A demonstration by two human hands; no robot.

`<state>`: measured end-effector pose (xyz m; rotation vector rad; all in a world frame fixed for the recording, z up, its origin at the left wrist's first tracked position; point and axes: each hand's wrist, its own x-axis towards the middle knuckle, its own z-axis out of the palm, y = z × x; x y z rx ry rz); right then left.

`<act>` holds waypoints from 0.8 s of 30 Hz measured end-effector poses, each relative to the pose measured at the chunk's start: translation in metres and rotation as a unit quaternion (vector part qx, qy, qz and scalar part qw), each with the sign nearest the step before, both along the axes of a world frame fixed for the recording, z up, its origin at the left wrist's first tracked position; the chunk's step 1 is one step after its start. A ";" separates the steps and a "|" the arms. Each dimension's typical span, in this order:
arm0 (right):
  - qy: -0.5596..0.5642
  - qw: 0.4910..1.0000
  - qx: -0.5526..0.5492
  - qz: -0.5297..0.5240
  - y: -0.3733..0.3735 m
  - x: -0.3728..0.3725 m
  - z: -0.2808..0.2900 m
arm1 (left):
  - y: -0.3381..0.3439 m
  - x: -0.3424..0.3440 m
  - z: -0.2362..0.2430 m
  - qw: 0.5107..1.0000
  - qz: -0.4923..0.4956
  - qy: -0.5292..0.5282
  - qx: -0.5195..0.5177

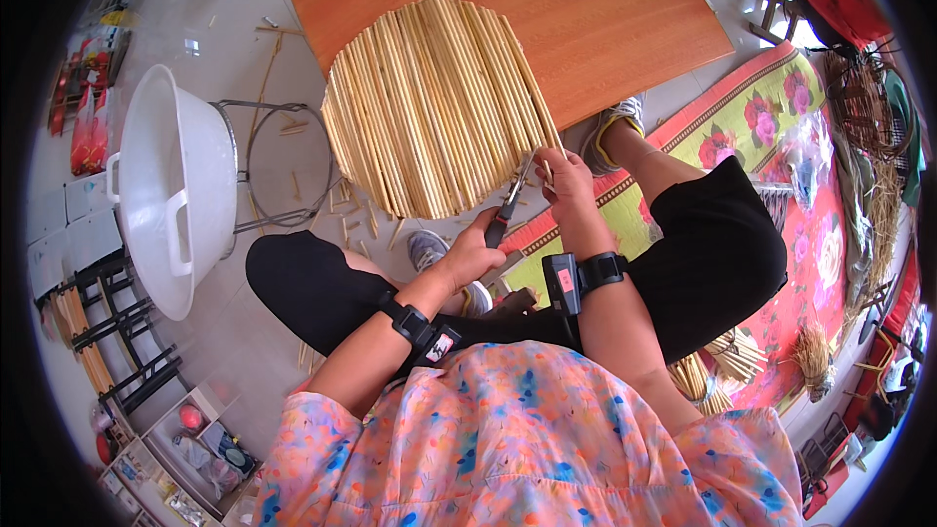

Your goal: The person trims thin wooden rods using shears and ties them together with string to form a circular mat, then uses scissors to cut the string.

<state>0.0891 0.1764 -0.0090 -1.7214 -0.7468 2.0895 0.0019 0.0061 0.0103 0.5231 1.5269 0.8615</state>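
A round mat of pale straw-coloured stalks [429, 107], laid side by side, rests partly on the wooden table and juts over its near edge. My left hand [473, 252] is closed around the dark, red-marked handles of pruning shears [508, 210]. Their metal blades point up and right, to the mat's lower right edge. Just right of the blades, my right hand [566, 179] pinches the end of the mat's outermost stalk. Whether the blades are closed on a stalk is too small to tell.
The brown table [615, 29] lies ahead. A large white basin [181, 190] stands tilted on its side at left, beside a wire ring stand [288, 161]. Cut stalk pieces litter the tiled floor. At right lie a flowered mat [761, 127] and stalk bundles [737, 354].
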 end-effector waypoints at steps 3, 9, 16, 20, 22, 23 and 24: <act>0.010 1.000 0.009 0.006 0.000 0.000 -0.001 | -0.001 -0.003 0.003 0.996 0.035 -0.086 -0.019; 0.019 0.999 0.028 0.005 0.001 0.000 -0.006 | 0.000 -0.008 0.004 0.996 0.013 -0.090 -0.026; 0.003 1.000 0.013 0.006 0.000 0.010 -0.003 | -0.003 -0.013 -0.003 0.997 0.000 -0.075 0.009; -0.004 1.000 0.006 0.020 0.001 0.013 -0.003 | 0.000 -0.014 -0.006 0.999 -0.019 -0.046 0.021; -0.003 1.000 -0.002 0.017 0.000 0.011 0.003 | 0.001 -0.014 -0.006 0.999 -0.023 -0.035 0.023; -0.005 1.000 -0.008 0.015 0.000 0.009 0.006 | 0.002 -0.014 -0.006 0.999 -0.022 -0.031 0.024; -0.008 1.000 -0.015 0.012 -0.001 0.008 0.008 | 0.002 -0.013 -0.005 0.999 -0.022 -0.028 0.025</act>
